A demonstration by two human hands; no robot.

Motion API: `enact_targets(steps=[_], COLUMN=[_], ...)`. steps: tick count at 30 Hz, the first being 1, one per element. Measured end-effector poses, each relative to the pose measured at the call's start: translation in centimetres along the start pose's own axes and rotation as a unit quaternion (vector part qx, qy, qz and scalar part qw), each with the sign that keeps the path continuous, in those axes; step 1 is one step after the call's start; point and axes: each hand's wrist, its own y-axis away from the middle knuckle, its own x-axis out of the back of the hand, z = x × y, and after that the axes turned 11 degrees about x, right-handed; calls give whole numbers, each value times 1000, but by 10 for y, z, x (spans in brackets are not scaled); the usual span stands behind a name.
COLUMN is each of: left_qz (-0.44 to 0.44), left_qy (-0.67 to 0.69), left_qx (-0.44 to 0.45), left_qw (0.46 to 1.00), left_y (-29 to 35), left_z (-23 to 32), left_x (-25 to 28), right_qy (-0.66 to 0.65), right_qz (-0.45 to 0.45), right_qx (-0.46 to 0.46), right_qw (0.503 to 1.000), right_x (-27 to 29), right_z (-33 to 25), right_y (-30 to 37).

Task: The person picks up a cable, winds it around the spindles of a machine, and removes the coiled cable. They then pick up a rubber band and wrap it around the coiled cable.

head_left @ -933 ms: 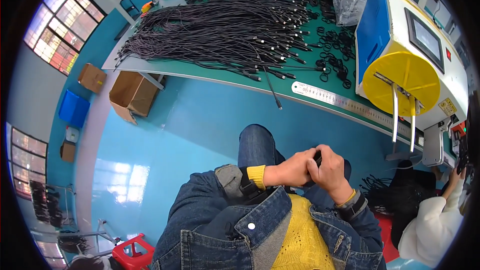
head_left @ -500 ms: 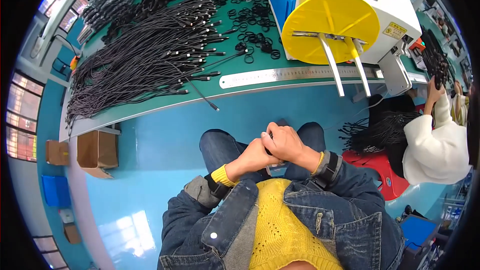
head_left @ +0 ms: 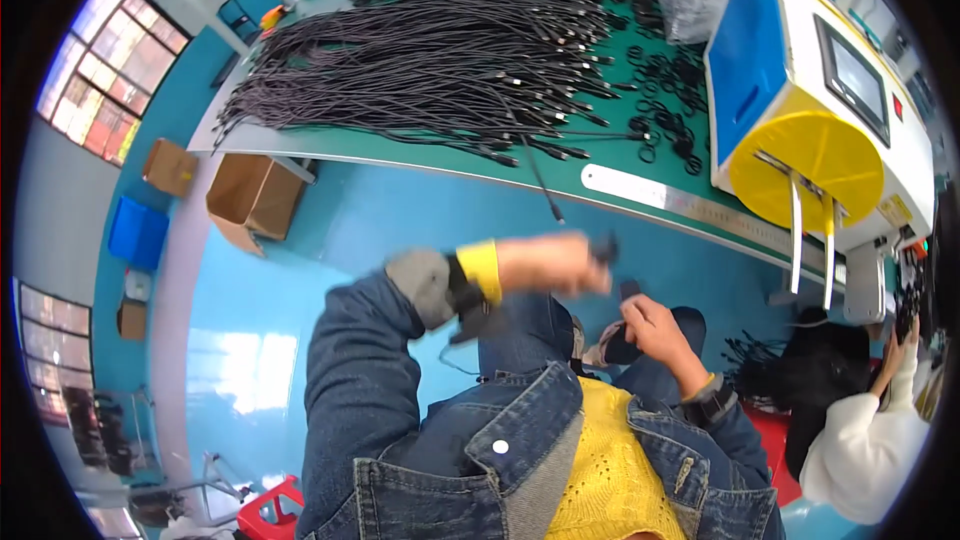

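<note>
My left hand (head_left: 555,265), smeared by motion, is raised in front of the table edge, its fingers closed round a small dark object (head_left: 604,248) whose kind I cannot make out. Lower and to the right, over my lap, my right hand (head_left: 655,330) grips a short black piece (head_left: 630,290) that sticks up past the thumb; its kind is also unclear. The hands are apart. Beyond them, a wide bundle of black cables (head_left: 400,75) lies on the green table (head_left: 545,172), and one cable end (head_left: 557,212) hangs over the front edge near my left hand.
A white and blue machine with a yellow disc (head_left: 800,175) and two protruding rods stands at the right. A steel ruler (head_left: 640,187) lies along the edge, near small black loops (head_left: 670,90). Cardboard box (head_left: 255,195) sits under the table's left end. Another person (head_left: 865,455) works at right.
My hands have come apart from being clasped over my lap. The left has moved up and forward, the right to the right. The view has swung, shifting the table and machine rightward.
</note>
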Motion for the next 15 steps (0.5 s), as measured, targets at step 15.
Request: enact_targets(steps=[15], left_qz=[569], left_qy=[-326], left_qx=[-150], left_qw=[740], left_y=[-20], left_z=[-28], left_x=[117], right_qy=[127], right_qz=[-46], right_qx=[48], right_qw=[990], right_x=[-4], right_z=[11], right_y=[13])
